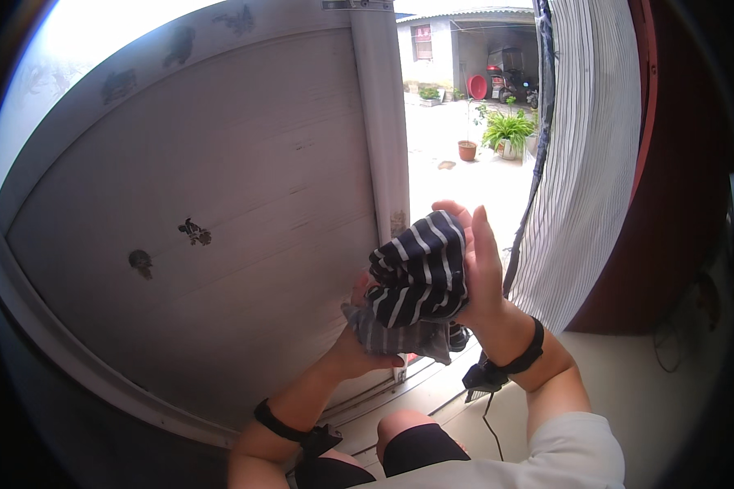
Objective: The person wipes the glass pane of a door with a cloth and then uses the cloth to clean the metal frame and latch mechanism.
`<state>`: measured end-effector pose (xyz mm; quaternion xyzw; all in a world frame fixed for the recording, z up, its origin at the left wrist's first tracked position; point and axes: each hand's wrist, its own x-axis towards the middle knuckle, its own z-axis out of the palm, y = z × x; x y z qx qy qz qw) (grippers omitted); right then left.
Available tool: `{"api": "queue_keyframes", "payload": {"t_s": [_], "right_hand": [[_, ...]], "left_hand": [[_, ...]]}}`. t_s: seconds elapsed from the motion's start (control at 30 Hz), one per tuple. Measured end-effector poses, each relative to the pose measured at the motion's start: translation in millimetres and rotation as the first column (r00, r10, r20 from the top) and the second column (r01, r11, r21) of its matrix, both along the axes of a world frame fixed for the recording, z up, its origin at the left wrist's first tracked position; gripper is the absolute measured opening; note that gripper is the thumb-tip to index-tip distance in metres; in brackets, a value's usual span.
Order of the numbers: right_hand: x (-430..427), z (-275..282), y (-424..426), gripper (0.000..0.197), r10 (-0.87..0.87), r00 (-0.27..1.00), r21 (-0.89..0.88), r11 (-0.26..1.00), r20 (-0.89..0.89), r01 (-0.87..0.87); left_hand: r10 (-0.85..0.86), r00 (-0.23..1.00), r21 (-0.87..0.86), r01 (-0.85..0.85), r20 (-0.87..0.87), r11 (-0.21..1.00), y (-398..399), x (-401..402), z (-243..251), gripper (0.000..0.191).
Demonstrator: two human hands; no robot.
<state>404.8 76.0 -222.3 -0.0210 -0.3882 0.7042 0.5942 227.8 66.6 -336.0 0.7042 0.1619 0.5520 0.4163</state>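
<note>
A crumpled dark cloth with white stripes (425,266) is bunched between my two hands, in front of the door's edge. Its greyer, paler side (397,333) hangs at the bottom. My left hand (364,345) holds the bundle from below and the left, with most of its fingers hidden behind the fabric. Against the right side of the cloth lies my right hand (480,263), its thumb and fingers pointing up and its palm touching the fabric. Each wrist carries a black strap with a small device.
A scuffed metal door panel (220,202) fills the left. Right of the opening hangs a striped white curtain (581,153), beside a dark red surface (685,171). Outside stand potted plants (507,131), a red basin (477,87) and a parked motor vehicle. A door track crosses the floor below.
</note>
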Motion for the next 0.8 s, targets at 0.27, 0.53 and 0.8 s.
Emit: {"api": "queue_keyframes", "payload": {"t_s": [0.27, 0.53, 0.8], "right_hand": [[8.2, 42.5, 54.0, 0.046, -0.716, 0.688, 0.655, 0.577, 0.119, 0.488], [-26.4, 173.9, 114.7, 0.045, -0.791, 0.604, 0.664, 0.504, 0.097, 0.553], [-16.8, 125.1, 128.5, 0.039, -0.37, 0.847, 0.462, 0.87, 0.382, 0.172]], "left_hand": [[0.081, 0.825, -0.148, 0.003, 0.559, 0.989, -0.9, 6.5, 93.3, 0.048], [0.836, 0.396, 0.807, -0.583, 0.38, -0.091, 41.2, -5.0, 231.0, 0.042], [0.961, 0.091, 0.921, -0.319, 0.263, -0.222, 61.7, -9.5, 209.9, 0.031]]}}
